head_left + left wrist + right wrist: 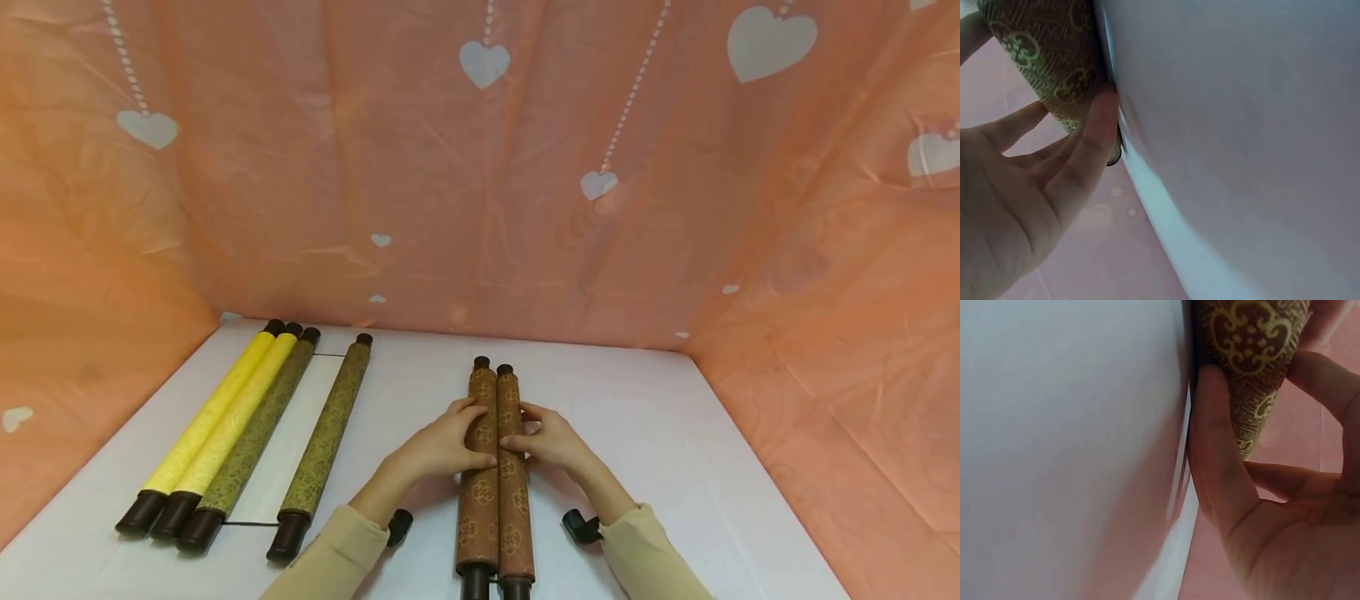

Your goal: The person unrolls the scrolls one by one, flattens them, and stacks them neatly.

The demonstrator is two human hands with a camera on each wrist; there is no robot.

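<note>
At the bottom of the frame, two beige sleeves (pixel 333 554) reach in, one on each side of a pair of brown rolls (pixel 480 504) patterned with gold motifs. These two rolls lie side by side at the lower centre, their long sides touching or nearly so, and their two dark near ends run off the lower edge. Two black devices (pixel 582 527) show by the wrists, one at each.

Farther up, the left hand (pixel 442 442) grips the left brown roll, thumb across its top and fingers round its outer side; the right hand (pixel 555 437) grips the right one the same way (both wrist views show fingers tucked low against the tabletop (pixel 660 450)).

At the left of the frame lie four more rolls, slanting: two olive rolls (pixel 327 433) with a pale strip (pixel 283 442) between them, crossed by two thin dark lines, and two yellow rolls (pixel 210 412) at the outer left. All four have dark caps at both ends.

Behind everything rises an orange backdrop (pixel 420 167), where four dotted strings come down from the upper edge, each ending at a pale heart (pixel 484 64).
</note>
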